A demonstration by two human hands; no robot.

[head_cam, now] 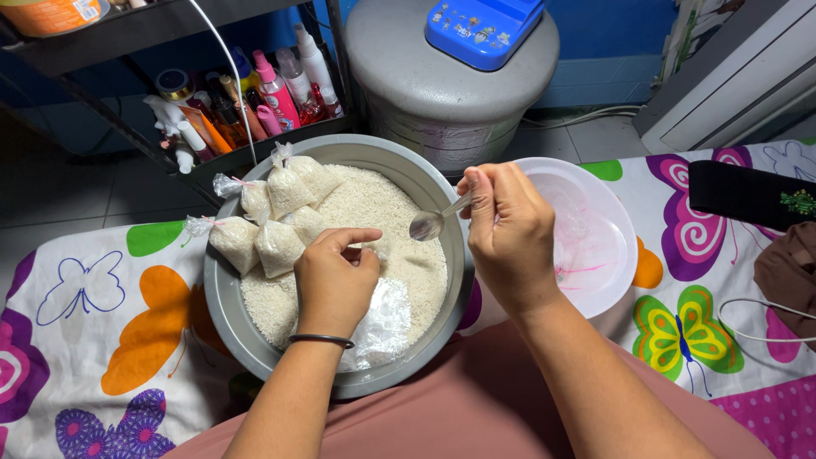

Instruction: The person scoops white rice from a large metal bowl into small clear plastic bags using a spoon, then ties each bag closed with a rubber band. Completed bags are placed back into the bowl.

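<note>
A large grey metal basin (223,293) rests in my lap, filled with white rice (378,208). Several small tied plastic bags of rice (276,217) lie on the rice at the basin's far left. My left hand (333,280) is over the middle of the basin, pinching a small clear plastic bag (387,319) that drapes onto the rice. My right hand (508,234) holds a metal spoon (432,223) above the rice; its bowl looks empty and points toward the left hand.
A white plastic bowl (599,246) with clear bags and pink bands sits right of the basin on a butterfly-print cloth (110,331). Behind stand a grey lidded bin (425,85) with a blue box on top and a rack of bottles (255,98).
</note>
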